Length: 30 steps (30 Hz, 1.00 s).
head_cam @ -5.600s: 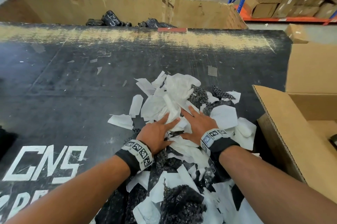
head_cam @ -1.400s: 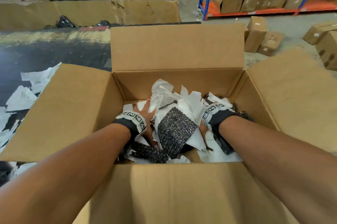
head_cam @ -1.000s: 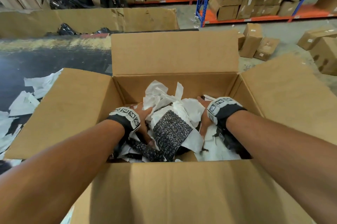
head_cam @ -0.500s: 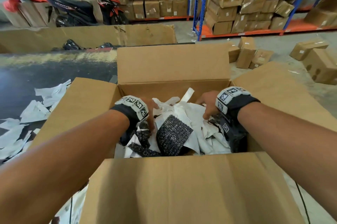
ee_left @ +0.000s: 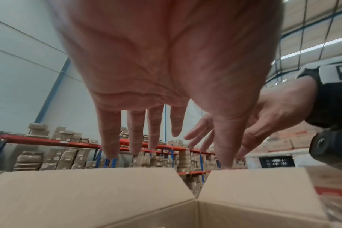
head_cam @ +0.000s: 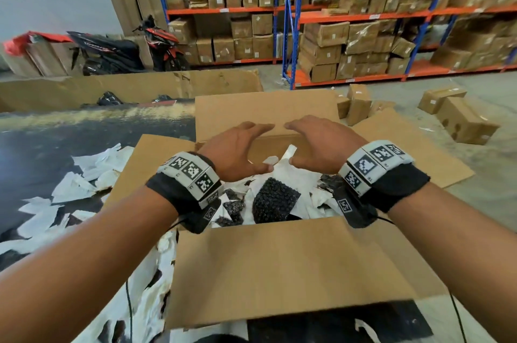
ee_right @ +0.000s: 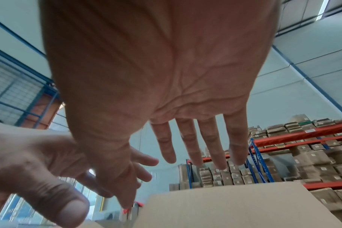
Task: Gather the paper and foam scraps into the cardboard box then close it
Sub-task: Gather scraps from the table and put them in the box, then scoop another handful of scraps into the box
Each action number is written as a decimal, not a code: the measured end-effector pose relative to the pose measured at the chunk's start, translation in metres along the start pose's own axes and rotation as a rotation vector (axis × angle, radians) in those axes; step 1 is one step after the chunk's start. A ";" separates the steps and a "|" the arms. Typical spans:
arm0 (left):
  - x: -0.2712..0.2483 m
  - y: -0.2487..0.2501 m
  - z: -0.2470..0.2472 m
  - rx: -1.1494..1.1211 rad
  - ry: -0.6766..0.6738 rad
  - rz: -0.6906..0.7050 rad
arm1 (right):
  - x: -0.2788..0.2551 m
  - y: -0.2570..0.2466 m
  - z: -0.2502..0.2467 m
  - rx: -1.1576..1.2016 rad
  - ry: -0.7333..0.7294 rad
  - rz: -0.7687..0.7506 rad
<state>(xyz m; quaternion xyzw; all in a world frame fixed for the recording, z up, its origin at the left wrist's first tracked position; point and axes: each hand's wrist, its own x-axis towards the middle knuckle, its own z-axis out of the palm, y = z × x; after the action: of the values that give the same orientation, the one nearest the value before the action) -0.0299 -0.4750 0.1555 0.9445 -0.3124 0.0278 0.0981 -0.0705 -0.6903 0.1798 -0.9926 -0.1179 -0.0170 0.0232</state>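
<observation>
Scraps of white paper [head_cam: 70,189] lie scattered on the dark tabletop [head_cam: 42,147] along its right edge, just left of the cardboard box [head_cam: 279,267]. That box stands open, all four flaps up or spread outward, with white paper and black foam pieces [head_cam: 275,200] heaped inside. Above the heap hovers the left hand [head_cam: 237,152], fingers straight and spread, holding nothing. Just beside it, fingertips nearly meeting over the far flap [head_cam: 265,110], the right hand [head_cam: 321,144] is likewise flat and empty. Beyond the box, shelves [head_cam: 349,21] carry stacked cartons.
</observation>
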 end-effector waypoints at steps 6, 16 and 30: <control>-0.117 -0.017 -0.001 -0.151 0.133 0.029 | -0.062 -0.079 0.012 0.138 0.152 -0.050; -0.336 -0.137 0.024 -0.257 0.205 -0.221 | -0.096 -0.286 0.080 0.376 0.159 -0.265; -0.426 -0.229 0.151 -0.216 -0.249 -0.671 | -0.111 -0.383 0.271 0.306 -0.322 0.311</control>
<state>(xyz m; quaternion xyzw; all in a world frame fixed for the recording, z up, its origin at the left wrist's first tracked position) -0.2370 -0.0766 -0.0797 0.9746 0.0039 -0.1542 0.1622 -0.2609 -0.3304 -0.0795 -0.9737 0.0328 0.1626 0.1561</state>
